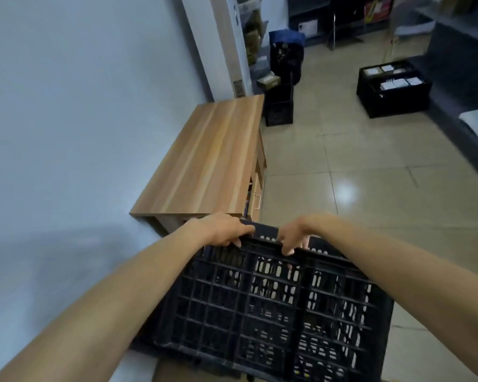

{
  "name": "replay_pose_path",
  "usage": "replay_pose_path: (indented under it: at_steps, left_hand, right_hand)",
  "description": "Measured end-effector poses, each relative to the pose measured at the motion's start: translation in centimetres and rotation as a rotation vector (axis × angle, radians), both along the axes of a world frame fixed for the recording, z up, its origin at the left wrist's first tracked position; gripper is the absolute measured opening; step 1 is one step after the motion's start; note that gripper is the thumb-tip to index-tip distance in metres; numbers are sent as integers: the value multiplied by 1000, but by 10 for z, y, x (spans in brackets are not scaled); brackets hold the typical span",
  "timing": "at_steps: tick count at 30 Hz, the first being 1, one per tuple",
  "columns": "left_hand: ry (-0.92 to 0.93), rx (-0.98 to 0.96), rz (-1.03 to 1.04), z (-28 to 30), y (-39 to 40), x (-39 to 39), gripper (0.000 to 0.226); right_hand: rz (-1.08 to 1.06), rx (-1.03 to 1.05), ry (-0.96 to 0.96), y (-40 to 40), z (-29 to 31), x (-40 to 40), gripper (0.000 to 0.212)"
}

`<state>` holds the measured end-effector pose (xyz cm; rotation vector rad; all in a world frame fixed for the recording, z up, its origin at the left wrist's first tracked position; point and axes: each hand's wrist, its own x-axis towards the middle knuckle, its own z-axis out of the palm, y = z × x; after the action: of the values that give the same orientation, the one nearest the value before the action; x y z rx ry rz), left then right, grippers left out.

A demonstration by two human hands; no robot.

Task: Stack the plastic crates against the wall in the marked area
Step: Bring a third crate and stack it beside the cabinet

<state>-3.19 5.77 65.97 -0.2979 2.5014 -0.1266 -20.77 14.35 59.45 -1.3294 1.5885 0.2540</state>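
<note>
A black lattice plastic crate [265, 307] fills the lower middle of the head view, close to the pale wall [66, 119] on the left. Its far rim is gripped by both hands: my left hand [224, 230] curls over the rim at the left, my right hand [293, 238] hooks over it just to the right. The crate's lower part is cut off by the frame edge. Two more black crates stand farther off: a narrow one [278, 106] past the wooden cabinet and a wide one [395, 89] holding white packets at the right.
A low wooden cabinet [207, 161] stands against the wall straight ahead of the held crate. Beyond it are a white pillar [218, 45], a dark blue bag [286, 56] and shelves. A grey counter [464, 78] runs along the right. Tiled floor [356, 175] lies between.
</note>
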Motion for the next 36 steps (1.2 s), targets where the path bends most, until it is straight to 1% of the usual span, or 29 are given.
replay_pose_path:
  at_steps: [2, 3, 4, 6, 7, 8, 9, 10, 11, 12, 13, 15, 17, 19, 24, 27, 32, 36]
  left_hand:
    - [-4, -15, 32, 15, -8, 39, 44]
    - [-1, -31, 32, 21, -12, 58, 44]
    - [13, -55, 19, 26, -18, 76, 46]
    - [38, -120, -29, 33, -33, 109, 50]
    - [51, -148, -46, 36, -40, 125, 50]
    - [60, -168, -56, 40, -46, 139, 48]
    - [63, -180, -58, 43, -51, 152, 46]
    - [69, -186, -53, 46, -56, 163, 44]
    - [81, -188, -45, 48, -64, 174, 44]
    - [90, -189, -34, 50, -73, 184, 43]
    - [99, -194, -18, 52, -83, 192, 42]
    - [115, -216, 21, 56, -104, 206, 39]
    - [130, -224, 43, 62, -118, 217, 40]
    - [149, -224, 71, 61, -137, 231, 41]
    - [167, -275, 176, 67, -175, 257, 35]
    - [131, -313, 230, 69, -196, 266, 34]
    - [89, -313, 291, 47, -214, 285, 20]
    - [80, -277, 294, 14, -228, 311, 27]
  right_hand:
    - [9, 7, -51, -15, 13, 35, 23]
    - [14, -1, -61, -22, 16, 53, 25]
    - [22, -25, -67, -29, 17, 69, 38]
    - [26, -78, -91, -44, 13, 101, 82]
    - [3, -90, -127, -52, 10, 116, 99]
    - [-24, -100, -167, -60, 6, 129, 107]
    - [-51, -112, -229, -66, 3, 143, 101]
    - [-67, -126, -314, -69, 5, 158, 81]
    - [-83, -152, -414, -73, 7, 170, 52]
    - [-113, -181, -508, -78, 8, 179, 28]
    - [-151, -225, -568, -86, 7, 187, 19]
    - [-182, -275, -609, -102, 14, 203, 18]
    - [-169, -282, -601, -120, 23, 217, 20]
    - [-143, -274, -579, -143, 28, 232, 22]
    - [-77, -309, -516, -198, 46, 256, 22]
    - [4, -353, -422, -227, 53, 266, 23]
    - [122, -452, -254, -254, 32, 288, 21]
    - [131, -453, -181, -260, 10, 312, 17]
